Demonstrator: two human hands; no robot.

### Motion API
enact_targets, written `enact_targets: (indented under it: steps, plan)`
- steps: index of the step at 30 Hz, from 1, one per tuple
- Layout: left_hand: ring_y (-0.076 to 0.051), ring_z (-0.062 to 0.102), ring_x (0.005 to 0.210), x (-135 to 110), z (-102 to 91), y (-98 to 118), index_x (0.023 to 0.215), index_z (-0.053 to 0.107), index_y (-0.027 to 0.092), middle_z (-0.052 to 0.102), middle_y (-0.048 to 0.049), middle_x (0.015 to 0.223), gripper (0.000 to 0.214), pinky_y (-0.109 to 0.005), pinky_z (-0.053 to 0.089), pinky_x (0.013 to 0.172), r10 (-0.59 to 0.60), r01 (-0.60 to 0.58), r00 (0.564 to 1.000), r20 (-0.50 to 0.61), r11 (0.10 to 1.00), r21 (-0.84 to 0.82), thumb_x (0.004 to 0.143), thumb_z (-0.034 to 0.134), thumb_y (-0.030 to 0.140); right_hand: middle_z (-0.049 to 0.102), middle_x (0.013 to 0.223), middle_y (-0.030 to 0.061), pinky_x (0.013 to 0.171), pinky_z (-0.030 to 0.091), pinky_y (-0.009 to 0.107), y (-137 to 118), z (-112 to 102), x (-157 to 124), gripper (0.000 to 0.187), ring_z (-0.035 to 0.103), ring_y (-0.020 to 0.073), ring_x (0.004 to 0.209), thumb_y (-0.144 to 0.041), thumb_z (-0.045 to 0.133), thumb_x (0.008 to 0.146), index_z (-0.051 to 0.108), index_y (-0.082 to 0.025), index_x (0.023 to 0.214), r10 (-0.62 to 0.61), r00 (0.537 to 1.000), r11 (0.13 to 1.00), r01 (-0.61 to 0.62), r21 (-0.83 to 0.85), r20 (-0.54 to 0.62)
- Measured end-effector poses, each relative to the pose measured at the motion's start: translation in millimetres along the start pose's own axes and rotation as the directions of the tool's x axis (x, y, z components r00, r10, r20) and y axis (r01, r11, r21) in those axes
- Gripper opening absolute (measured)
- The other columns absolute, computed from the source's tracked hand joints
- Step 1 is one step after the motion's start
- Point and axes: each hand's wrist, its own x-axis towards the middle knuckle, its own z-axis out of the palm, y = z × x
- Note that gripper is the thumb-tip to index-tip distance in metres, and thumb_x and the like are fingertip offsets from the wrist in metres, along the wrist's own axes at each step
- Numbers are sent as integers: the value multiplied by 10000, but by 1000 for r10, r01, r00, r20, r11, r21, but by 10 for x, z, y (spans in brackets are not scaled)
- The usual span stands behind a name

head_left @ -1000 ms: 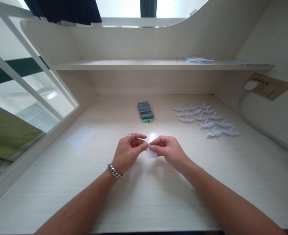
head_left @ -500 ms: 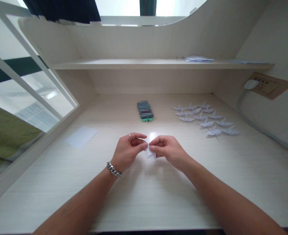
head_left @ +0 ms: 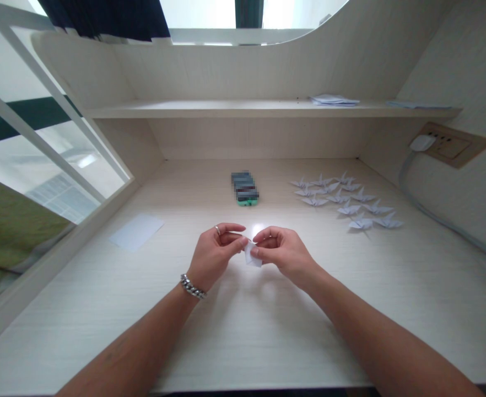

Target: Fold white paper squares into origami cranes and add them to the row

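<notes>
A small folded piece of white paper (head_left: 253,259) is held just above the desk, between my two hands. My left hand (head_left: 218,246), with a ring and a chain bracelet, pinches its upper left edge between thumb and fingers. On the other side my right hand (head_left: 282,249) grips the paper, its thumb lying across the front face. The fingers behind the paper are partly hidden. Several white paper cranes (head_left: 349,210) stand grouped on the desk to the right. Off to the left lies a flat sheet of white paper (head_left: 136,231).
A phone-like object with a green edge (head_left: 247,202), mostly blurred out, lies behind my hands. Papers (head_left: 334,100) rest on the shelf (head_left: 226,108) above the desk (head_left: 243,342). At right, a cable (head_left: 433,218) runs from a wall socket (head_left: 453,146).
The folded paper has tilted slightly and shifted a little up and left. My right fingers have moved slightly on it; both hands still hold it.
</notes>
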Motion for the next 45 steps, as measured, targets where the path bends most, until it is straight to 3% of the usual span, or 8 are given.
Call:
enact_targets:
  steps: [6, 9, 21, 28, 32, 38, 45]
  plan:
    - [-149, 628, 632, 21, 17, -29, 729, 700, 128, 710, -56, 698, 216, -256, 487, 604, 5, -12, 995, 100, 998, 68, 645, 796, 302, 698, 656, 39, 561, 510, 305, 36, 1, -3, 389, 663, 185, 607, -349, 843, 571, 610, -153, 814, -85, 996, 996, 84, -8, -11]
    - [-140, 603, 606, 12, 33, -18, 663, 700, 138, 692, -43, 648, 198, -254, 475, 600, 13, -22, 996, 85, 994, 109, 665, 776, 321, 704, 670, 41, 575, 517, 308, 55, 7, -8, 374, 675, 193, 634, -347, 836, 587, 606, -160, 814, -109, 994, 994, 109, -16, 6]
    - [-110, 533, 563, 25, 11, -72, 609, 667, 134, 624, -11, 584, 195, -243, 421, 563, -45, 48, 998, 34, 996, -70, 643, 782, 289, 703, 698, 29, 591, 517, 295, 68, 32, -31, 271, 682, 185, 659, -256, 781, 653, 600, -171, 835, -132, 990, 989, 135, -64, 48]
    - [-97, 481, 540, 12, 46, -70, 617, 631, 136, 580, 11, 563, 227, -225, 380, 532, 12, -12, 1000, 3, 991, 130, 693, 727, 328, 706, 716, 44, 610, 519, 298, 78, 47, -27, 233, 678, 185, 674, -240, 749, 689, 590, -171, 845, -155, 987, 979, 157, -130, 31]
    - [-91, 448, 526, 21, 50, -93, 610, 610, 136, 539, 21, 544, 268, -224, 356, 518, -20, 17, 999, 26, 994, 108, 725, 698, 362, 713, 732, 51, 618, 522, 305, 95, 39, -25, 242, 687, 197, 693, -247, 745, 702, 590, -172, 873, -166, 986, 976, 168, -139, 24]
    - [-106, 494, 578, 31, 21, -77, 674, 654, 129, 610, -10, 621, 250, -241, 386, 569, -29, 12, 995, 94, 985, 174, 683, 752, 359, 712, 709, 52, 585, 503, 289, 92, 20, -42, 234, 680, 191, 664, -282, 735, 729, 582, -171, 868, -193, 981, 965, 192, -177, 10]
    - [-118, 519, 596, 31, -2, -61, 627, 653, 132, 629, -23, 615, 238, -252, 400, 595, -60, 56, 994, 95, 998, 41, 654, 775, 335, 720, 710, 50, 597, 518, 302, 68, 10, -48, 258, 688, 203, 676, -238, 752, 702, 581, -173, 884, -154, 987, 978, 158, -136, 40]
